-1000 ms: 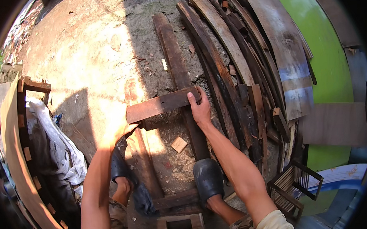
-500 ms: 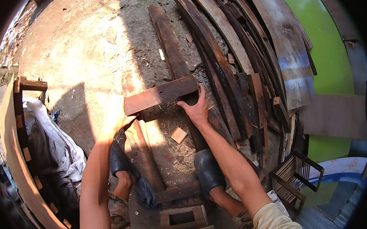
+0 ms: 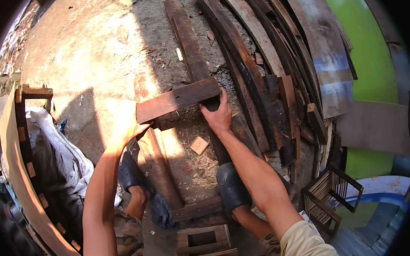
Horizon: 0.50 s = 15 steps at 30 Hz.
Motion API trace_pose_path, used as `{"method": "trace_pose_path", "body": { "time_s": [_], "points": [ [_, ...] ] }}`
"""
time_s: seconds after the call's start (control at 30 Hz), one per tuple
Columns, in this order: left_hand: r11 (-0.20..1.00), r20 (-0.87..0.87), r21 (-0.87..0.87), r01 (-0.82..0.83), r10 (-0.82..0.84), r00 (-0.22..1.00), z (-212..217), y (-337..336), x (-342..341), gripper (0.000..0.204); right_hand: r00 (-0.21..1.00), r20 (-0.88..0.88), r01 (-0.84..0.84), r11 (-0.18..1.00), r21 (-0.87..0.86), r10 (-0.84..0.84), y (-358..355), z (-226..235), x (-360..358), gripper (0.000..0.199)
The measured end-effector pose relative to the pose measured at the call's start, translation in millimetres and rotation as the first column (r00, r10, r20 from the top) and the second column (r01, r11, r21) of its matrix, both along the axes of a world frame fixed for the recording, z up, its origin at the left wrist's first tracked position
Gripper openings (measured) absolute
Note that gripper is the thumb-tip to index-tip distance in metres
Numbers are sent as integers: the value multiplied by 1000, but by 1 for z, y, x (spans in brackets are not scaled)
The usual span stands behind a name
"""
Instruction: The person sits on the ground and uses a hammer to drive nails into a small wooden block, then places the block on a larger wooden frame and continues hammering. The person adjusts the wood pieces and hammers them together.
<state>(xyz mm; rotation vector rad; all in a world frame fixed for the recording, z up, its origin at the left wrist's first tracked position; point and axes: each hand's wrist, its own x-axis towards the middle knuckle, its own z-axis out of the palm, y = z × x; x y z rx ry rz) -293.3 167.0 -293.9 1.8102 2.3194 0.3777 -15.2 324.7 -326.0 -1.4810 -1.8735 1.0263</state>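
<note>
A short dark-brown wooden board [image 3: 178, 100] lies crosswise in front of me, its right end slightly farther away. My left hand [image 3: 129, 119], washed out by sunlight, is closed on its left end. The right end is gripped by my right hand [image 3: 218, 113], the thumb at the near side and the fingers around the end. Beneath the board run two long timbers: a dark beam [image 3: 185, 41] under its right part, and a brown beam [image 3: 158, 163] under its left part. Whether the board rests on them or is lifted off cannot be made out.
A small pale wood block [image 3: 199, 145] lies among sawdust between the beams. My dark clogs [image 3: 233, 186] stand close by. Long planks [image 3: 238, 47] are stacked to the right, beside a green panel [image 3: 373, 73] and a slatted wooden frame [image 3: 327, 200]. A white sheet [image 3: 67, 153] lies left.
Both hands and the board have shifted very slightly away and to the left. The grip at each end is unchanged.
</note>
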Motion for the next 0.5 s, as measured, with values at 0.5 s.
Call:
{"method": "trace_pose_path", "body": {
  "time_s": [0.5],
  "points": [
    [979, -30, -80, -186, 184, 983, 1, -3, 18, 110, 998, -44, -30, 994, 109, 35, 0, -9, 2, 85]
  ]
}}
